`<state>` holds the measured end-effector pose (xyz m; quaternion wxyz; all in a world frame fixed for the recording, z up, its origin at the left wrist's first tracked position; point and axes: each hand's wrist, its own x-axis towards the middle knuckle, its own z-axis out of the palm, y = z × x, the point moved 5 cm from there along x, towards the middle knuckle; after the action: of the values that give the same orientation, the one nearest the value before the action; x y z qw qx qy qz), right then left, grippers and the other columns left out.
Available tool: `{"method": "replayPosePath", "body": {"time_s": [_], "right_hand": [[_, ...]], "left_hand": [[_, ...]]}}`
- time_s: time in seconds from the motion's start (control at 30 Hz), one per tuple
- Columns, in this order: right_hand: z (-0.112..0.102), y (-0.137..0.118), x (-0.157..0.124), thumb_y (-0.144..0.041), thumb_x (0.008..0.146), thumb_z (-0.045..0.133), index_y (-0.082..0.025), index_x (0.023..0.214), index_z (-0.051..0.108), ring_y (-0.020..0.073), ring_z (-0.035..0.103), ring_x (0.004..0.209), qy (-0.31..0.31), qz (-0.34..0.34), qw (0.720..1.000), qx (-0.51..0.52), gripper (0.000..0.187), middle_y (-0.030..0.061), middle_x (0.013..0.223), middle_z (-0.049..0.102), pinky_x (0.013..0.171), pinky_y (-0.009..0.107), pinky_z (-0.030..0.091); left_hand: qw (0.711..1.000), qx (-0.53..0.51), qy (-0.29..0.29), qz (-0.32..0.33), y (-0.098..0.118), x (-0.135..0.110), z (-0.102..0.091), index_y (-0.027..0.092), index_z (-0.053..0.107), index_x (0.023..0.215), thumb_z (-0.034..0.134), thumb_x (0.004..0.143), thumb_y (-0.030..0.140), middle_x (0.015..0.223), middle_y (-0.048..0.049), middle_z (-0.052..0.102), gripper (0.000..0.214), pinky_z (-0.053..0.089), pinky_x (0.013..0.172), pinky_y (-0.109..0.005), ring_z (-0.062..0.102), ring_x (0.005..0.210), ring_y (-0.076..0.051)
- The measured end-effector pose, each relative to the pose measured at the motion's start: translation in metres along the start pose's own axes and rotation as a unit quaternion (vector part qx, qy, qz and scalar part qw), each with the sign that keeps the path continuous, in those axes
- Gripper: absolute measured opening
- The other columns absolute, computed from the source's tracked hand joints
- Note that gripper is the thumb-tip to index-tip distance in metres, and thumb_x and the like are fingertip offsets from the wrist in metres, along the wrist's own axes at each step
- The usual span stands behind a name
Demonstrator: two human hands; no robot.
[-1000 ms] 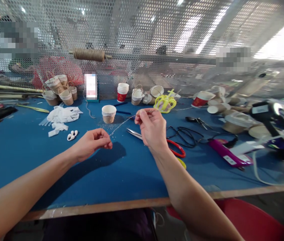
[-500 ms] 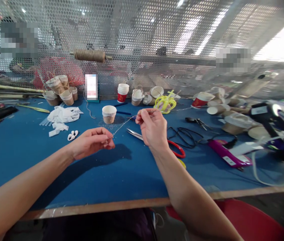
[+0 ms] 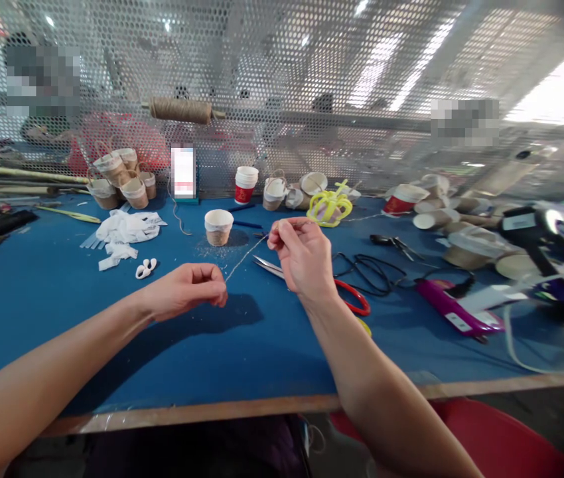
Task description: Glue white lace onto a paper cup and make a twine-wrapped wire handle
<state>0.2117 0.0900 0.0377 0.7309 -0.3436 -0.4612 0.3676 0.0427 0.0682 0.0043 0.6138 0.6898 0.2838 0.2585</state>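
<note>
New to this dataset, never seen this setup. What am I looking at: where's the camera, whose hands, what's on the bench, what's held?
No machine here: a person works with bare hands. The picture comes from a camera worn on their head, looking forward and down, so both forearms reach in from the bottom. The left hand and right hand each pinch a thin thread, stretched between them above the blue table. Partly hidden by the right hand lie scissors with red handles. Further back stand a paper cup, white scraps and a yellow looped piece. On the right lies a magenta tool. A perforated screen closes the back, with a twine spool in front of it.
</note>
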Motion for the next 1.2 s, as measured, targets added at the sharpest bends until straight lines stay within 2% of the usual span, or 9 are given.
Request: {"method": "replayPosePath", "body": {"time_s": [0.17, 0.27, 0.37, 0.47, 0.57, 0.73, 0.9, 1.03, 1.2], "right_hand": [[-0.003, 0.005, -0.001, -0.018, 0.074, 0.057, -0.017, 0.071, 0.051, 0.0068, 0.052, 0.052, 0.016, -0.034, 0.996, -0.085, 0.007, -0.0033, 0.061, 0.058, 0.049, 0.023, 0.042], [-0.005, 0.006, 0.001, -0.017, 0.073, 0.056, -0.017, 0.071, 0.051, 0.0064, 0.051, 0.052, 0.034, -0.034, 0.997, -0.067, 0.006, -0.0038, 0.061, 0.058, 0.049, 0.022, 0.042], [-0.006, 0.004, 0.004, -0.016, 0.072, 0.057, -0.017, 0.069, 0.051, 0.0061, 0.051, 0.052, 0.041, -0.025, 0.998, -0.033, 0.007, -0.0044, 0.06, 0.057, 0.049, 0.022, 0.041], [-0.007, 0.002, 0.006, -0.016, 0.07, 0.058, -0.017, 0.068, 0.05, 0.006, 0.051, 0.051, 0.042, -0.023, 0.999, -0.015, 0.008, -0.0047, 0.058, 0.056, 0.048, 0.022, 0.041], [-0.007, 0.003, 0.006, -0.017, 0.07, 0.059, -0.017, 0.068, 0.05, 0.0061, 0.051, 0.052, 0.044, -0.017, 0.999, -0.017, 0.009, -0.0045, 0.059, 0.057, 0.048, 0.022, 0.041], [-0.007, 0.005, 0.004, -0.02, 0.07, 0.06, -0.018, 0.068, 0.049, 0.0063, 0.05, 0.052, 0.048, -0.01, 0.998, -0.041, 0.011, -0.0047, 0.059, 0.056, 0.049, 0.022, 0.041], [-0.006, 0.003, 0.006, -0.022, 0.069, 0.064, -0.018, 0.068, 0.049, 0.0061, 0.05, 0.052, 0.042, -0.004, 0.999, -0.015, 0.015, -0.005, 0.059, 0.055, 0.05, 0.022, 0.041], [-0.004, 0.002, 0.005, -0.022, 0.068, 0.065, -0.018, 0.068, 0.05, 0.0059, 0.05, 0.053, 0.023, 0.007, 0.999, 0.021, 0.015, -0.0048, 0.061, 0.056, 0.05, 0.022, 0.041], [0.0, 0.004, 0.001, -0.022, 0.068, 0.066, -0.018, 0.069, 0.051, 0.006, 0.051, 0.053, 0.003, 0.027, 0.999, 0.04, 0.015, -0.0046, 0.061, 0.057, 0.051, 0.022, 0.04]], "left_hand": [[0.853, 0.462, 0.233, 0.067, 0.015, -0.001, -0.014, 0.017, 0.046, 0.062, 0.044, 0.076, 0.019, 0.072, -0.0079, 0.056, 0.013, 0.037, 0.075, -0.042, 0.051, 0.078, -0.022], [0.901, 0.366, 0.228, 0.041, 0.009, 0.0, -0.014, 0.017, 0.048, 0.065, 0.047, 0.074, 0.021, 0.072, -0.0065, 0.058, 0.01, 0.04, 0.073, -0.039, 0.053, 0.074, -0.02], [0.987, 0.065, 0.143, -0.027, -0.005, 0.003, -0.01, 0.017, 0.048, 0.068, 0.051, 0.074, 0.026, 0.068, -0.0033, 0.059, 0.011, 0.044, 0.068, -0.032, 0.055, 0.066, -0.014], [0.988, -0.088, 0.123, -0.044, -0.009, 0.003, -0.01, 0.017, 0.046, 0.066, 0.055, 0.072, 0.027, 0.065, -0.0018, 0.059, 0.015, 0.044, 0.067, -0.03, 0.056, 0.064, -0.012], [0.981, 0.053, 0.187, 0.004, -0.004, 0.0, -0.017, 0.017, 0.048, 0.067, 0.055, 0.072, 0.025, 0.066, -0.0021, 0.06, 0.012, 0.043, 0.065, -0.03, 0.054, 0.062, -0.013], [0.886, 0.348, 0.286, 0.11, 0.013, -0.007, -0.02, 0.018, 0.051, 0.064, 0.053, 0.072, 0.017, 0.07, -0.004, 0.059, 0.008, 0.04, 0.075, -0.036, 0.053, 0.075, -0.019], [0.996, -0.019, 0.088, -0.02, -0.004, 0.0, -0.013, 0.016, 0.054, 0.073, 0.06, 0.073, 0.028, 0.074, -0.0037, 0.062, 0.014, 0.042, 0.071, -0.032, 0.055, 0.071, -0.015], [0.954, -0.292, -0.038, -0.046, -0.008, 0.001, -0.001, 0.013, 0.057, 0.073, 0.064, 0.074, 0.033, 0.071, -0.0038, 0.062, 0.021, 0.042, 0.068, -0.029, 0.058, 0.07, -0.014], [0.928, -0.359, -0.089, -0.048, -0.012, 0.0, 0.009, 0.013, 0.059, 0.075, 0.068, 0.072, 0.028, 0.068, -0.002, 0.06, 0.018, 0.04, 0.064, -0.026, 0.058, 0.068, -0.013]]}}
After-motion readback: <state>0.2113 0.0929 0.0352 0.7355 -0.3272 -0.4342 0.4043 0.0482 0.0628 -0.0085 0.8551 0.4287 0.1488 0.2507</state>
